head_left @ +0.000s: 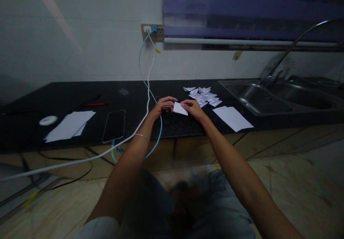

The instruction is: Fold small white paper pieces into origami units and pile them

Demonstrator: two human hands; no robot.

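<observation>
A small folded piece of white paper [180, 109] is held just over the front part of the dark countertop [185, 128]. My right hand [194, 109] pinches its right side between thumb and fingers. Just left of the paper is my left hand [164, 106], its fingers apart and slightly bent; it seems not to grip the paper. Behind my right hand lies a cluster of folded white paper boats [204, 95]. Flat white sheets [233, 118] rest to the right of that hand.
At the right is a double steel sink [255, 97] with a tall faucet [290, 47]. A phone [114, 126], more white paper [70, 125], a round white object [48, 120] and a red pen [96, 104] lie left. White and teal cables [148, 92] hang from the wall outlet [158, 33].
</observation>
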